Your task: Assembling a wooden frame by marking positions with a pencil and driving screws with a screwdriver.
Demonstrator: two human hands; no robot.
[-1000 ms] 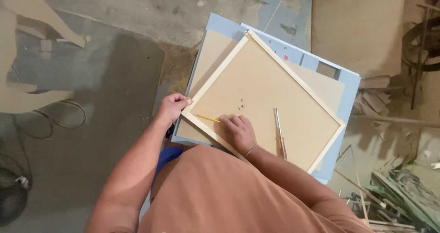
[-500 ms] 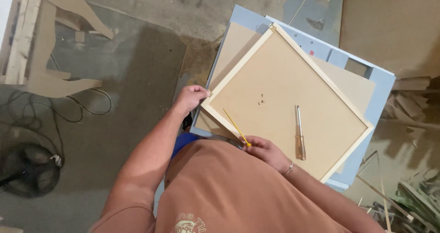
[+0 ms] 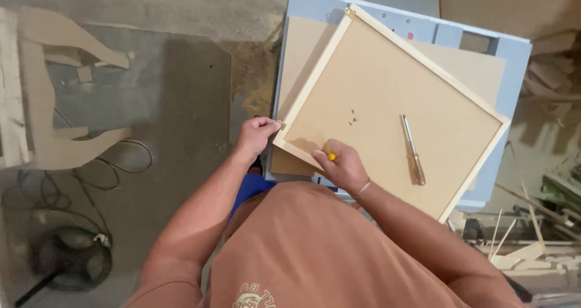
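Left hand (image 3: 257, 133) pinches the near corner of a pale wood-framed tan board (image 3: 387, 111); right hand (image 3: 342, 164) grips a yellow pencil (image 3: 331, 156) beside it, marking; precise placement comes next.

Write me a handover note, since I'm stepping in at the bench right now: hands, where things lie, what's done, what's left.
Left hand: pinches the near left corner of the wood-framed board, at a small metal fitting.
Right hand: closed on a yellow tool, resting on the board's near edge.
Framed board lies askew on a tan sheet over the blue table.
Screwdriver lies loose on the board, right of a few small screws.
Done: frame sits around the board.
Left: screws remain unused; what is being done at the corner can't be told.
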